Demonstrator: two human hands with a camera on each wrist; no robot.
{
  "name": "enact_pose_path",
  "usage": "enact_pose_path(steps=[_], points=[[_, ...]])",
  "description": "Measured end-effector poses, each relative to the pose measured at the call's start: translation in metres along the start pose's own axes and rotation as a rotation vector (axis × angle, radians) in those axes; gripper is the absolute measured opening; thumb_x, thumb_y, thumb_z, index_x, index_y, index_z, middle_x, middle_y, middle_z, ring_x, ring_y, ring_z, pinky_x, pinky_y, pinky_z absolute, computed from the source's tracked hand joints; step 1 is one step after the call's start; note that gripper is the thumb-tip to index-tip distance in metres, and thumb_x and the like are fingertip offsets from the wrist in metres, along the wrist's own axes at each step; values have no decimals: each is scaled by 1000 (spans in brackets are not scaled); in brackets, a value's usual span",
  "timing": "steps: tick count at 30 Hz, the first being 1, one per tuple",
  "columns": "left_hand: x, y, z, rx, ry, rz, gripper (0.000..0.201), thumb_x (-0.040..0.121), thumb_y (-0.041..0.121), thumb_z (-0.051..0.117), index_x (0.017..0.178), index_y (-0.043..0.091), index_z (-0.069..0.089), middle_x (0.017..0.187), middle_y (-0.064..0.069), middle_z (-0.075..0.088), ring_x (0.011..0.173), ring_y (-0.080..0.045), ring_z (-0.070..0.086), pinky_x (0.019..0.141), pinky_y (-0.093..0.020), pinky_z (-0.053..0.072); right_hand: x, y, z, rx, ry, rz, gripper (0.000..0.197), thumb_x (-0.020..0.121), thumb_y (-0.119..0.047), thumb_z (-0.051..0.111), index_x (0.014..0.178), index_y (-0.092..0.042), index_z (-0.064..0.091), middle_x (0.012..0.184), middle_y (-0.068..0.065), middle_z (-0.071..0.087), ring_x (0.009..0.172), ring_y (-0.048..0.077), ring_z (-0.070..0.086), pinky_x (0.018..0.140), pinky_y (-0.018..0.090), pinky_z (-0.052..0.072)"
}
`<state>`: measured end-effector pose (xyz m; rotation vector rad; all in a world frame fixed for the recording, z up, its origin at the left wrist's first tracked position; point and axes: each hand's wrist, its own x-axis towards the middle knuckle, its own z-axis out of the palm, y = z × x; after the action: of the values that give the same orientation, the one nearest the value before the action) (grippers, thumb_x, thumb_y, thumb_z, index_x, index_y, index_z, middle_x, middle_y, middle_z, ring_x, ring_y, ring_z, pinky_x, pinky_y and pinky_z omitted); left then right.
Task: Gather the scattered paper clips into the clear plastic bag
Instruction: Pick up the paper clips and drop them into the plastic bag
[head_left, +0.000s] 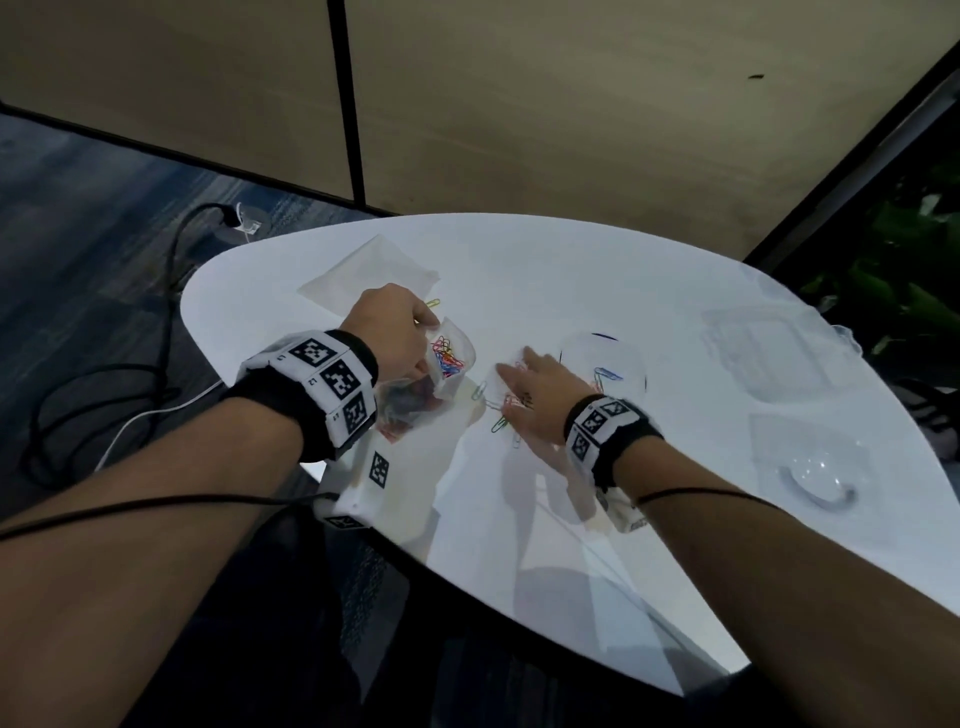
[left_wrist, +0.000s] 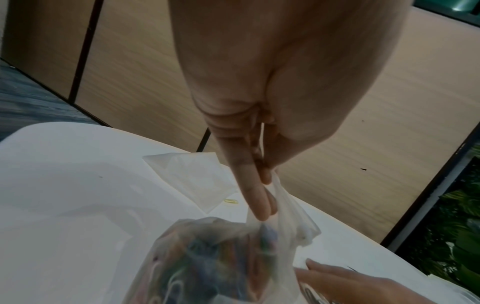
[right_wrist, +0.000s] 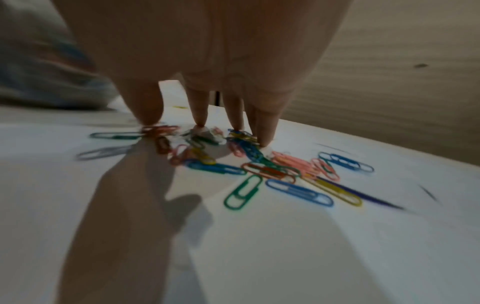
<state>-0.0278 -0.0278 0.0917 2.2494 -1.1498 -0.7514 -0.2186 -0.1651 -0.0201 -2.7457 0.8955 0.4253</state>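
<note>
My left hand (head_left: 400, 332) pinches the rim of a clear plastic bag (head_left: 447, 364) and holds it up over the table's left edge; coloured clips show inside it. In the left wrist view the fingers (left_wrist: 255, 197) pinch the bag's (left_wrist: 213, 263) top edge. My right hand (head_left: 535, 395) lies flat with straight fingers on a heap of coloured paper clips (head_left: 506, 410) on the white table (head_left: 571, 270). In the right wrist view the fingertips (right_wrist: 200, 117) press down on the clips (right_wrist: 259, 170), which spread out beneath the palm. One yellow-green clip (head_left: 432, 303) lies apart beyond the left hand.
A flat clear bag (head_left: 371, 278) lies at the table's back left. Clear plastic packaging (head_left: 763, 353) and a clear lid (head_left: 815, 467) lie on the right side. A blue clip (head_left: 608, 373) lies right of my right hand. Cables trail on the floor (head_left: 104, 291) at left.
</note>
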Motion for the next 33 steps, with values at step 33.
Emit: enact_pose_path(steps=[33], points=[[-4, -8, -12, -75, -52, -47, 31, 85, -3, 64, 112, 9, 74, 103, -12, 75, 91, -29, 74, 88, -41, 60, 1, -112, -101, 421, 171, -58, 18, 84, -12, 65, 96, -18, 77, 95, 2, 76, 88, 15, 69, 87, 25, 54]])
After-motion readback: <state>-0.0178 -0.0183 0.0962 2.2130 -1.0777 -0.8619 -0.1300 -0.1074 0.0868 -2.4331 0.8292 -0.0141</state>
